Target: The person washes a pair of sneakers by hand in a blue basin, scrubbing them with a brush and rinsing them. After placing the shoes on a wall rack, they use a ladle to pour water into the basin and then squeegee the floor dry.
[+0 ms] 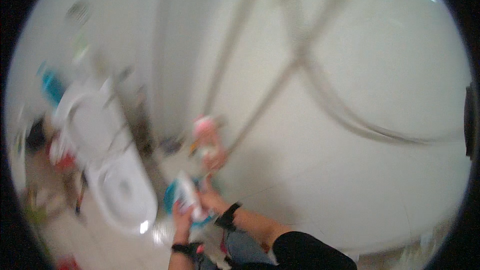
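Observation:
Motion blurs the whole view. A white bottle or similar container point(190, 194) with darker marks lies tilted between my hands. My left hand point(182, 214) grips its lower left side. On its right side is my right hand point(210, 198), its fingers against the container and its thumb pointing up. Behind and below them shows a blue basin or bucket point(170, 197), partly hidden by the hands and the container. Both wrists wear black bands.
A white toilet point(125, 195) stands to the left. Beyond my hands, blurred pink and white items point(205, 129) stand by the tiled wall point(356, 180). A hose point(337, 116) hangs across the wall. A blue object point(52, 86) is at far left.

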